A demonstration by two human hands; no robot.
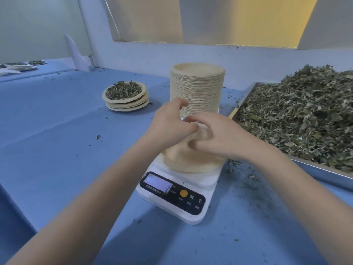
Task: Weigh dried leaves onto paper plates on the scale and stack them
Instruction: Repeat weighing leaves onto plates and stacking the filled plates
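An empty paper plate [183,161] lies on the white scale [193,217], its far side lifted toward my hands. My left hand [168,125] has its fingers curled at the plate's far rim and seems to pinch it. My right hand [217,136] arches over the plate, fingertips and thumb curled onto that same raised part. Behind them rises a tall stack of empty plates [197,87]. A short stack of filled plates [125,96], dried leaves on top, sits to the back left. The scale's display [157,183] is lit but unreadable.
A metal tray [322,174] heaped with dried leaves [298,115] fills the right side, close to the scale. Leaf crumbs are scattered on the blue table [57,131]. More filled plates [21,66] sit far back left. A white wall runs behind.
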